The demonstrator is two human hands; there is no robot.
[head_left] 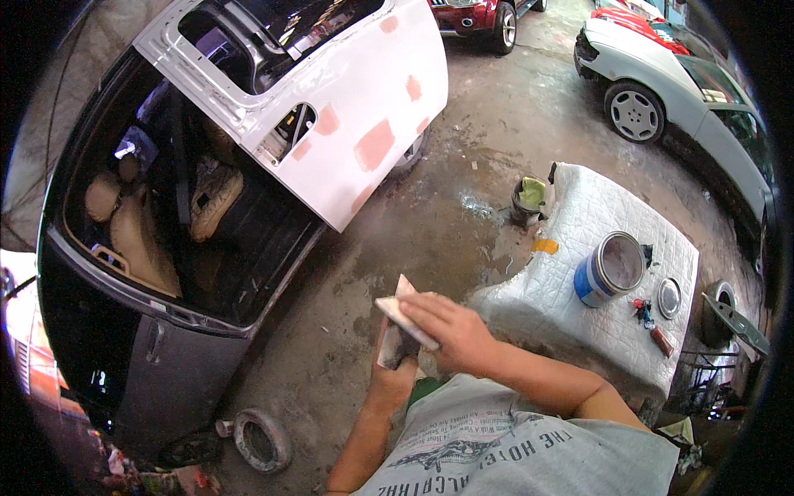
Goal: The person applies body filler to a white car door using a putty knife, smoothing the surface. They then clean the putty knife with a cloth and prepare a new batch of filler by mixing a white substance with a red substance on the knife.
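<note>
"While your hands are so close together, what does each hold?"

"My left hand [390,388] is clamped on a dark grey flat plate [395,347], thumb on the near face, the other fingers mostly hidden. My right hand [456,332] grips a pale flat plate [404,321], its fingers lying side by side along the top; I cannot tell where that thumb sits."

"Where are those 2 plates?"

"Raised over the floor, just beyond my grey printed T-shirt [513,450]. The pale plate slants across the upper end of the grey; whether they touch, I cannot tell."

"And the floor?"

"Concrete [356,264], blotched with dark stains and whitish splashes. A small tub [526,202] showing green at its mouth stands near the work surface."

"What covers that surface?"

"A silvery quilted sheet [517,306]. On it sit 1 open blue-sided can [590,283], grey inside, 1 round lid [669,298] and 1 small dark red tube [662,341]."

"The room?"

"To my left, a white car panel [360,87] with pink patches [375,146], and a black car door [165,372]; beige seats [136,236] show through its window opening. Ahead is a red SUV [473,18]; to the right, a white car [653,70]."
</note>
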